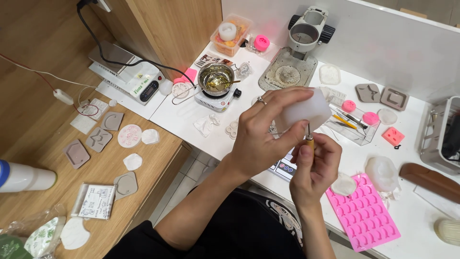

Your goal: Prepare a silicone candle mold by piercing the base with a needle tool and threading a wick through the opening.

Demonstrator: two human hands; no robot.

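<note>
Dark-sleeved arms are rising from the bottom of the view, and both hands are working close together above the white table's (421, 225) near edge. Her left hand (261, 132), wearing a ring, is gripping a translucent white mould block (306, 111), thumb pressing its underside while the fingers are curling over the top. Just below it, the right hand (314, 165) is pinching a thin wooden-handled tool (310, 140) between thumb and fingertips, its metal tip pointing up and touching the block's lower face. Beside the right wrist a pink silicone mould tray (365, 213) is lying flat on the table. Farther back, a small metal pot (215, 76) is sitting on a little white heater (218, 100), with a digital scale (129, 72) to its left and a microscope (306, 31) standing behind.
</note>
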